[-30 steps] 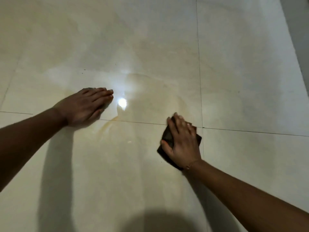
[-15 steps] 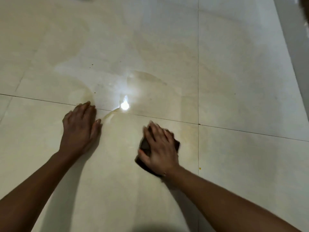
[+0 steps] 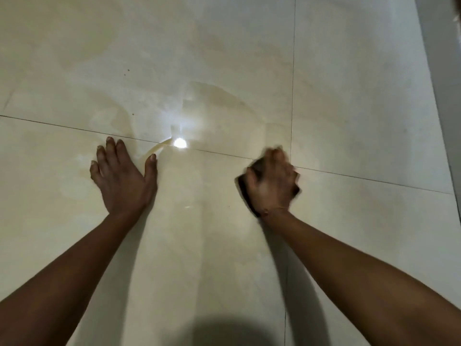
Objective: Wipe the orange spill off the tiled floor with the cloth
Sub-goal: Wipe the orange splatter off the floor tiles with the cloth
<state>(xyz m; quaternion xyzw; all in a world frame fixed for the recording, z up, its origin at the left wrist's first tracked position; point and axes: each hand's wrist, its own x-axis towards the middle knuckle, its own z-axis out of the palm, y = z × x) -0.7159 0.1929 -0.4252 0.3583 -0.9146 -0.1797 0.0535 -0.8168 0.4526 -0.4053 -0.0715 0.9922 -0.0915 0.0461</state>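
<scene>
A thin orange streak (image 3: 154, 150) of the spill curves along the grout line just right of my left hand, and a faint yellowish film (image 3: 117, 116) spreads over the glossy cream tiled floor (image 3: 224, 46) beyond it. My left hand (image 3: 122, 178) rests flat on the floor with fingers straight and thumb spread. My right hand (image 3: 272, 181), blurred by motion, holds a dark cloth (image 3: 242, 186) against the floor near the crossing of the grout lines, its fingers curled over it. Only the cloth's edges show from under the hand.
A bright lamp reflection (image 3: 180, 143) glares on the grout line between my hands. A grey wall base (image 3: 446, 101) runs down the right edge. My head's shadow (image 3: 232, 330) lies on the tile at the bottom.
My right hand has swept the cloth to the right, up to the grout crossing. My left hand stays flat on the floor with its thumb now spread wider.
</scene>
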